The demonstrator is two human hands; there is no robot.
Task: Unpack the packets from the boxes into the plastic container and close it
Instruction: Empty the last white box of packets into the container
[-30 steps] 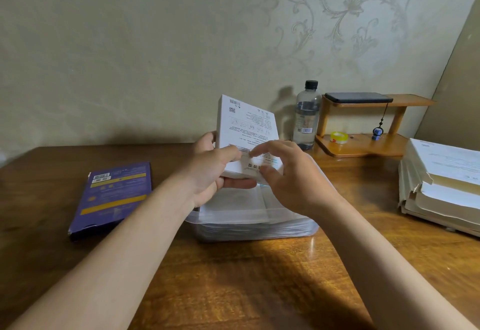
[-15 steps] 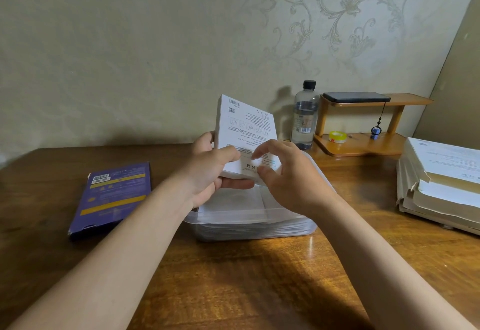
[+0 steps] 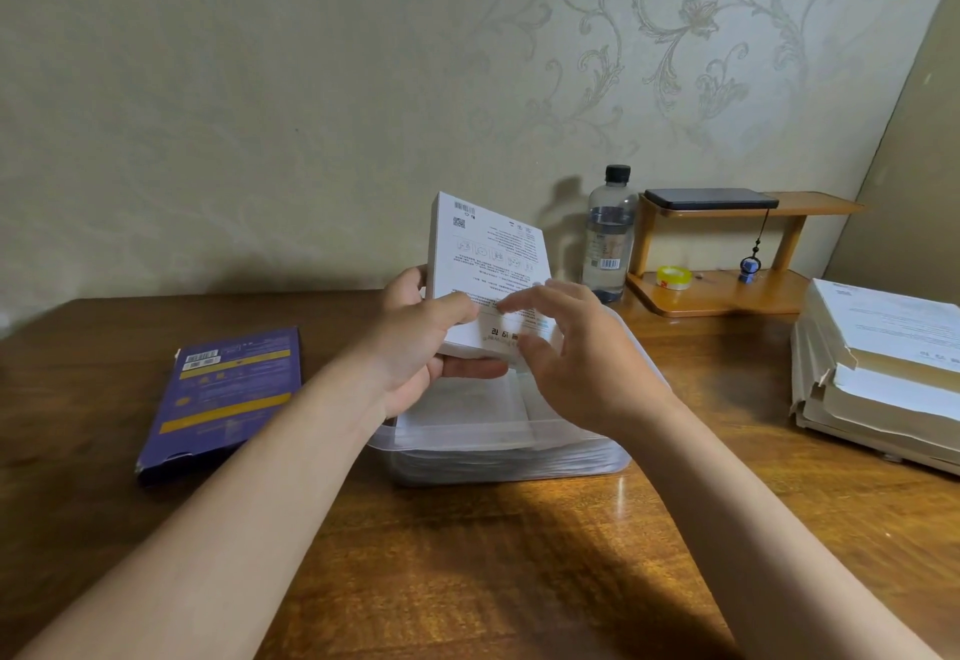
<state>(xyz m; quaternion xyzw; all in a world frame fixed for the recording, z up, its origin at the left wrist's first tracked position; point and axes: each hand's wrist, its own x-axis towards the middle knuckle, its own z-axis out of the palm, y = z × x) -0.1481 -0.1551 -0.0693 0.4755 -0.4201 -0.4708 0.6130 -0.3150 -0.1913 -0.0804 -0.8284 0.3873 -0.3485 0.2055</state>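
**A white box held over the clear tub**

A big brown desk [image 3: 519,555] fills the bottom of the view. At its right edge sits a white pile [image 3: 883,373] of flat boxes or papers, I cannot tell which. In the middle of the desk stands the plastic container [image 3: 498,467], open on top, with flat packets [image 3: 467,405] lying inside. A small wooden shelf [image 3: 717,296] sits in the back right corner. A purple box [image 3: 228,394] lies flat near the left edge.

The white box [image 3: 483,254] is up in the air, just above the container, tilted back. The left hand [image 3: 415,347] grips its lower left side, thumb on the front and fingers under it. The right hand [image 3: 587,368] is at the box's lower end with bent fingers. It is blurry, so I cannot tell if it pinches the box.

A water bottle [image 3: 608,244] stands beside the shelf. A yellow tape roll [image 3: 674,277] and a tiny blue charm [image 3: 749,264] are on the shelf's lower board.
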